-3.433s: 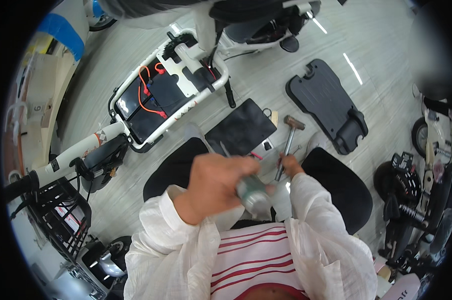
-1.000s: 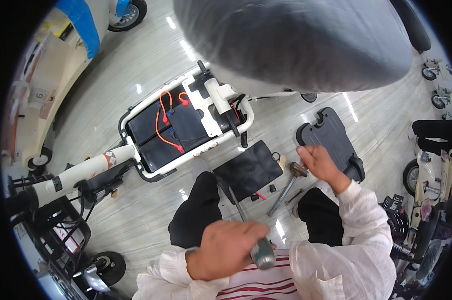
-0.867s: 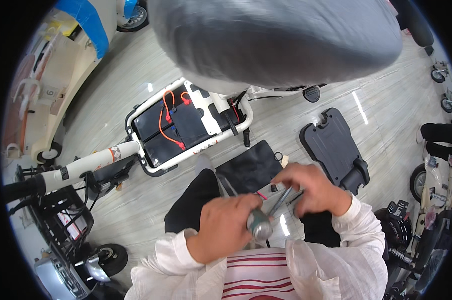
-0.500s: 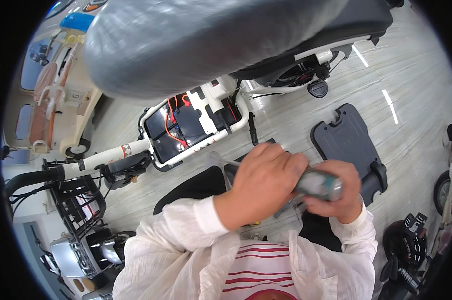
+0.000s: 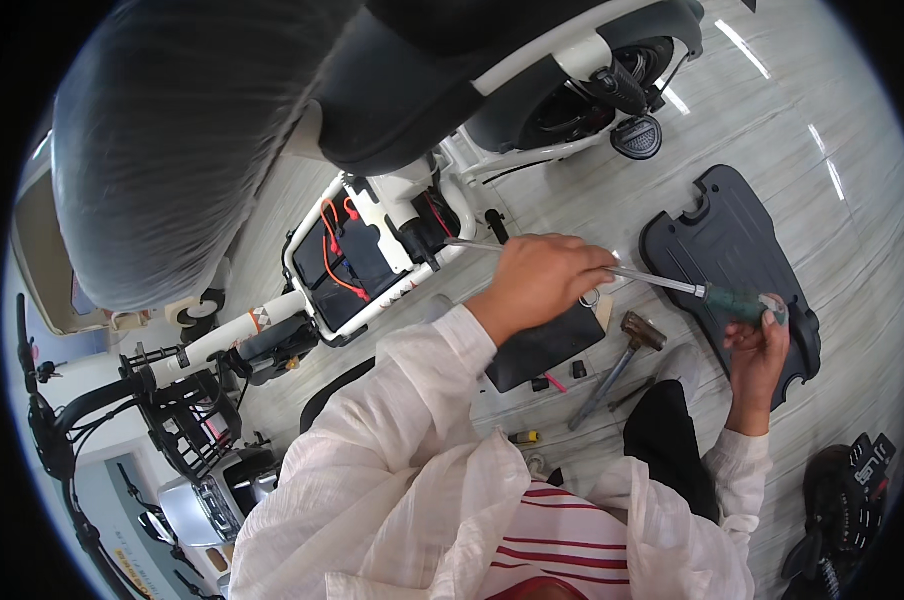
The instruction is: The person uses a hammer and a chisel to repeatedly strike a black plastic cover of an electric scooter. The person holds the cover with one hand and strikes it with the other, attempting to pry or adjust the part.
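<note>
My right hand (image 5: 757, 350) is closed round the end of the dark green handle of a long screwdriver (image 5: 724, 300). Partway along its metal shaft, my left hand (image 5: 552, 280) is closed with the fingers curled over it. The shaft's far end comes out past that hand and reaches the white tubular frame (image 5: 462, 222) of a scooter, beside a black stub. Inside the frame lie black batteries (image 5: 372, 255) with orange wires (image 5: 338, 275). A small metal ring (image 5: 590, 299) shows just under my left fingers.
On the floor lie a hammer (image 5: 612, 365), a black flat piece (image 5: 542, 350), small black parts and a yellow-ended tool (image 5: 524, 437). A large dark panel (image 5: 732, 240) lies at the right. The scooter's plastic-wrapped seat (image 5: 182, 150) overhangs at upper left. Other vehicles (image 5: 197, 500) stand at lower left.
My hands have moved apart; my right hand has gone right and the screwdriver's shaft now shows between them. Its far end now reaches the scooter frame. The whole view has shifted.
</note>
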